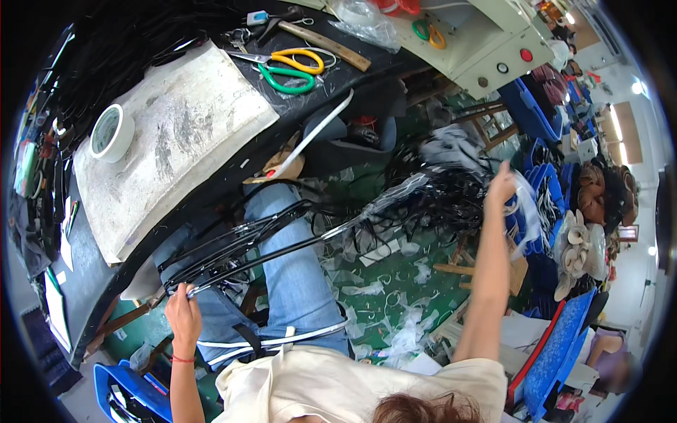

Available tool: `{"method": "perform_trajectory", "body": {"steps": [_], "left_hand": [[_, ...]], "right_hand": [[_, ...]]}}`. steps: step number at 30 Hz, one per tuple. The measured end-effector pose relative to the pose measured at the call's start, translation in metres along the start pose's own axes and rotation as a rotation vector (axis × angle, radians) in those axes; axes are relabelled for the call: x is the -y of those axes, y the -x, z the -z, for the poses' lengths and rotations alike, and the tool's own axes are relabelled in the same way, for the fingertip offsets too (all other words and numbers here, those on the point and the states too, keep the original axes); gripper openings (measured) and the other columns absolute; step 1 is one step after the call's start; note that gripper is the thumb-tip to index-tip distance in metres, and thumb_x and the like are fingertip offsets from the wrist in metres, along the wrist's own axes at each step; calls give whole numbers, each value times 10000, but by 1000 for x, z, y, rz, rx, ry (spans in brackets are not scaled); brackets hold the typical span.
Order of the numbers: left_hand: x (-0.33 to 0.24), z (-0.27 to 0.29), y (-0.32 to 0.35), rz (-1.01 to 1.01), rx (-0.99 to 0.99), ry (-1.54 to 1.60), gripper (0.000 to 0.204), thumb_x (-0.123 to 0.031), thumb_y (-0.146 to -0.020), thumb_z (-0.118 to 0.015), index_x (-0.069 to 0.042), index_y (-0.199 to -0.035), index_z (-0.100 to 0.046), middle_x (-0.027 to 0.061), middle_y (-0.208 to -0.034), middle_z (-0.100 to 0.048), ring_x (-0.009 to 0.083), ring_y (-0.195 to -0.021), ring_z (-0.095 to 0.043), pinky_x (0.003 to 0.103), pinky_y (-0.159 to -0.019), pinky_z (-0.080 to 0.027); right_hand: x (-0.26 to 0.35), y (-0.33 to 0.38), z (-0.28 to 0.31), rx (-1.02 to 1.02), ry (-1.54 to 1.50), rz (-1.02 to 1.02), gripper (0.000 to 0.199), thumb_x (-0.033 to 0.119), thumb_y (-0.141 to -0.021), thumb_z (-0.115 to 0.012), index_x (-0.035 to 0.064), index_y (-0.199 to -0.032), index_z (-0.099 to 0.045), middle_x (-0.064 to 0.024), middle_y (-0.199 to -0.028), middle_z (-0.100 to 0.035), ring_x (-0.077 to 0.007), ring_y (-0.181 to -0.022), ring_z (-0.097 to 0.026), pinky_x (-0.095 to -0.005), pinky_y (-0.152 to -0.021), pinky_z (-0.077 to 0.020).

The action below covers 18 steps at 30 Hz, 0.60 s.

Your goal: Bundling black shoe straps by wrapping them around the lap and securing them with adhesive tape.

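A bundle of long, glossy black strips (240, 257) lies across my thighs and runs off to the right. My left hand (185, 315) is closed around its near end, beside my left leg. With the arm stretched far out to the right, my right hand (499, 187) is closed on a translucent plastic strip (526, 211) that hangs in a loop. Next to that hand, the far ends of the black strips spread into a loose tangle (458, 201). Crumpled clear plastic wrap (398, 192) clings along part of the bundle.
On the bench at left are a stained white board (183, 141), a tape roll (113, 134), scissors with yellow and green handles (285, 68) and a hammer (324, 46). Plastic scraps (405, 335) litter the green floor. Blue crates (539, 190) stand at right; another person (612, 359) sits behind.
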<state>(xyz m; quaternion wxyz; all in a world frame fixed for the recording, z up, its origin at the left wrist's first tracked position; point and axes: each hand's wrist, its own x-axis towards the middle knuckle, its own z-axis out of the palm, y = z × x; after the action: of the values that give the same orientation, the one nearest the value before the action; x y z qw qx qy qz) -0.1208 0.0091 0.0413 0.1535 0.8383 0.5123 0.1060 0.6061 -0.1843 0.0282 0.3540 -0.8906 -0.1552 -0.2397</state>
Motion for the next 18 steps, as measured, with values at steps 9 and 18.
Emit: {"method": "perform_trajectory", "body": {"steps": [9,18], "left_hand": [[-8,12,4,-76,49,-34,101,-54,-871,-473,11,-816,-529,170,-676,-581,359,-608,-550,428,-544,-400],[54,35,33,36,28,-141,117,-57,-791,-544,-22,-902,-537,173,-716,-552,358,-729,-556,458,-616,-397]], "right_hand": [[245,-125,134,-251,-1122,47,273,260,-906,-573,-3,-854,-521,-76,-715,-556,-187,-505,-506,-323,-481,-455],[253,-25,171,-181,-972,44,273,255,-939,-499,53,-756,-523,21,-536,-448,-76,-531,-410,-254,-492,-327]]}}
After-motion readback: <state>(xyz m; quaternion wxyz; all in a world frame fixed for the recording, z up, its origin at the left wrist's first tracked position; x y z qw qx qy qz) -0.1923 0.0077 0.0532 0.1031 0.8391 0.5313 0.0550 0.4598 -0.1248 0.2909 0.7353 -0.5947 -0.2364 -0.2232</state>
